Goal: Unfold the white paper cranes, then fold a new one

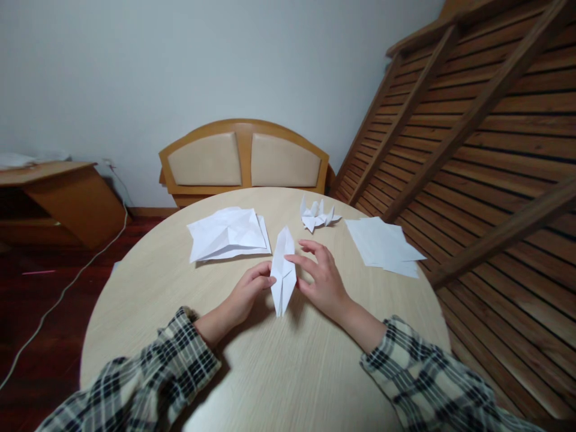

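Observation:
A long, pointed piece of folded white paper (283, 270) lies on the round pale wooden table (180, 312) between my hands. My left hand (245, 295) pinches its left edge with curled fingers. My right hand (320, 277) rests on its right side, with the fingers bent and pressing on the fold. Both arms wear plaid sleeves.
Partly folded white sheets (227, 235) lie to the far left of the paper. Small finished paper figures (318, 215) sit at the far edge. A stack of flat sheets (382, 245) lies on the right. A wooden chair (243, 159) stands behind; slatted wood panels (472, 132) lean at right.

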The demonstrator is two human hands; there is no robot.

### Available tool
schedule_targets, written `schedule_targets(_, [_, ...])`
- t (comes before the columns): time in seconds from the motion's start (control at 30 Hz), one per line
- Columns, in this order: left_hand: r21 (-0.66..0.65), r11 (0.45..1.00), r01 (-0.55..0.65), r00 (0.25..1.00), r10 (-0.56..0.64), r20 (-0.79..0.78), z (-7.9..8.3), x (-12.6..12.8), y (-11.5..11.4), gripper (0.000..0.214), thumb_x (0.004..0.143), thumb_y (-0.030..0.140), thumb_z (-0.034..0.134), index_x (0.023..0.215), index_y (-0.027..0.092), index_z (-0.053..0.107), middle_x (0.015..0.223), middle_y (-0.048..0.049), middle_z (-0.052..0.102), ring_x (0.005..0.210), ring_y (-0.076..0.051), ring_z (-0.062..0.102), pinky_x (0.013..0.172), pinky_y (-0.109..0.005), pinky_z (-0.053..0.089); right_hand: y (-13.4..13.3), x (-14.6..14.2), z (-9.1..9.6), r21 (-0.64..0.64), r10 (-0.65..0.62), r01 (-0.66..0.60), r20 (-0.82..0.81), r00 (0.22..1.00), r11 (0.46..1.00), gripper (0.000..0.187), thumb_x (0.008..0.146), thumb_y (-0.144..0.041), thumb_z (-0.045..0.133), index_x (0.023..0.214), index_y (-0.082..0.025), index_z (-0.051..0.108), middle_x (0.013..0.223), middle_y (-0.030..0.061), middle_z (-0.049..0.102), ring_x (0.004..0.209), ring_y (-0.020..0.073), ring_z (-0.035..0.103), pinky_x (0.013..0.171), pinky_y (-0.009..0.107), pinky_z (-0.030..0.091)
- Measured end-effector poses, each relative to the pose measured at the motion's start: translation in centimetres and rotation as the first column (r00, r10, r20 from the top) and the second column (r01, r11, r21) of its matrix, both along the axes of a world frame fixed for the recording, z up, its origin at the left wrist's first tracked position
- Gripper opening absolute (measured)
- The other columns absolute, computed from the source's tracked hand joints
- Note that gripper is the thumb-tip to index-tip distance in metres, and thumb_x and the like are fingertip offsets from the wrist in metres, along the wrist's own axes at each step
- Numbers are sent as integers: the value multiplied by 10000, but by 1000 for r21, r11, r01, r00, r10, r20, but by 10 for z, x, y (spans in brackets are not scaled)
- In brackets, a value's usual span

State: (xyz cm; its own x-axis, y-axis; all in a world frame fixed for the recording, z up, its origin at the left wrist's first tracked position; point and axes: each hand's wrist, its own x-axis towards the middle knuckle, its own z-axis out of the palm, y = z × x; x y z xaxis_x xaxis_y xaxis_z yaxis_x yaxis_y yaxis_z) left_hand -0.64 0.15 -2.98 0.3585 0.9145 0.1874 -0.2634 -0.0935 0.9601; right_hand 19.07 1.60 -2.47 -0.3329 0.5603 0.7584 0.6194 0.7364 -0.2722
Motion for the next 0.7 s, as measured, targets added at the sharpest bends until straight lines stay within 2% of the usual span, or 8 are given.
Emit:
schedule_targets(0.1, [-10,999,-35,999,35,2,1,1,1,227,809,356,606,886,154,677,864,-54,662,793,-196,562,737,-315,430,-3,0,5,54,-2,-1,56,998,999,292,852,-150,651,1115,-276,665,1252,74,614,1130,271,551,964,499,444])
schedule_targets(0.23, [140,973,-181,972,199,-126,0,-3,8,383,863,503,597,649,190,536,648,5,509,645,-155,456,639,-289,380,-3,-2,8,29,57,-56,-18,998,998,182,920,-157,547,1027,-247,663,1054,49,703,1036,240,593,918,445,436])
schedule_targets(0.33, [255,921,-295,935,333,-122,-2,-6,13,386,867,537,611,697,199,534,702,6,504,699,-160,461,696,-294,396,-4,-5,8,-46,88,-93,-90,992,995,117,937,-203,541,939,-227,656,917,43,705,942,225,615,872,413,443])
schedule_targets(0.4, [281,906,-317,932,352,-83,-3,-6,14,366,888,558,583,813,199,578,804,-17,561,799,-178,510,787,-314,424,-5,-7,7,-114,85,-101,-136,987,988,113,940,-235,563,871,-221,650,833,33,691,855,210,622,826,391,451])
schedule_targets(0.47, [267,926,-268,954,293,-60,-3,-3,13,378,878,564,601,972,198,604,932,-49,622,905,-203,554,864,-345,443,-6,-9,6,-177,79,-114,-190,979,978,109,935,-248,585,857,-221,657,807,27,691,811,199,627,798,375,459])
schedule_targets(0.53, [253,953,-167,977,194,-86,-2,0,10,423,859,548,639,1082,190,615,1043,-85,658,989,-231,583,918,-380,452,-7,-10,4,-219,68,-124,-247,967,968,79,922,-249,608,884,-226,673,836,31,710,829,201,641,801,371,472])
schedule_targets(0.63, [270,963,-24,978,79,-194,0,3,4,398,900,512,598,1095,173,669,1101,-120,689,1060,-263,602,985,-427,440,-8,-11,3,-259,36,-122,-313,949,958,68,905,-256,629,922,-230,689,892,42,727,876,210,655,821,375,487])
schedule_targets(0.7, [288,958,2,967,72,-245,2,3,1,385,933,502,548,1056,168,694,1089,-125,702,1060,-266,611,992,-437,442,-9,-11,3,-290,24,-133,-349,937,948,123,903,-263,627,1006,-233,686,863,35,718,849,203,656,822,375,494])
